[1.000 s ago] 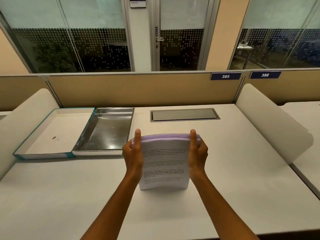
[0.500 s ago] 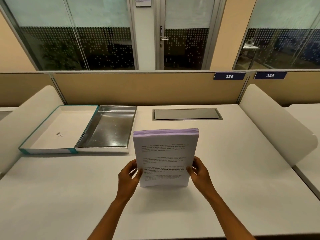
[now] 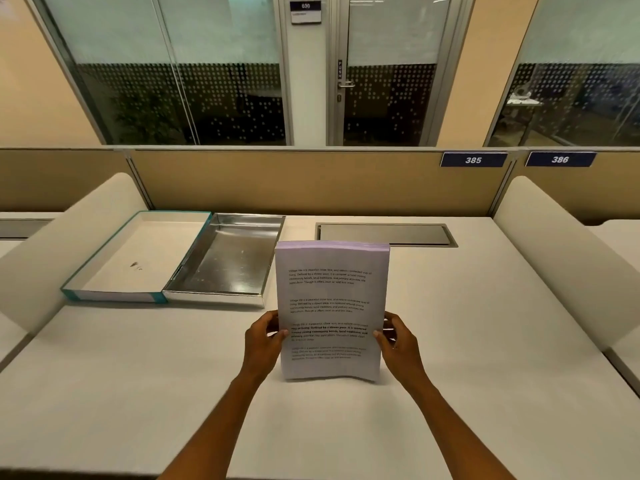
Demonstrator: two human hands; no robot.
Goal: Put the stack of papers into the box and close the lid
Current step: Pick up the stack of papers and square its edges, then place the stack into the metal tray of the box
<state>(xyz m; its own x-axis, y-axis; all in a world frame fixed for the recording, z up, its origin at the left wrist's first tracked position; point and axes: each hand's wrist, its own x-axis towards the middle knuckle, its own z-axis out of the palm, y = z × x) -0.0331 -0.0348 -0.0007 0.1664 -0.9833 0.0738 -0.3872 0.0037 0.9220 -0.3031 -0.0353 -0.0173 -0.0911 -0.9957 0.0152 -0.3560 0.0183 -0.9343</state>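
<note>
A thick stack of papers (image 3: 330,299) with printed text stands upright on its bottom edge on the white desk (image 3: 467,341), in the middle. My left hand (image 3: 263,341) grips its lower left side and my right hand (image 3: 396,339) grips its lower right side. To the left lies the open box: a shiny silver tray (image 3: 228,261) beside a white-lined, teal-edged half (image 3: 138,258), joined side by side. Both halves hold nothing. The box sits about a hand's width left of the stack.
A grey cable hatch (image 3: 384,234) is set into the desk behind the stack. Rounded white dividers (image 3: 561,251) flank the desk on both sides, with a tan partition (image 3: 294,181) at the back. Glass walls and a door stand beyond.
Both hands slid from the top corners of the stack down to its lower sides. The stack stays upright on the desk at the same spot.
</note>
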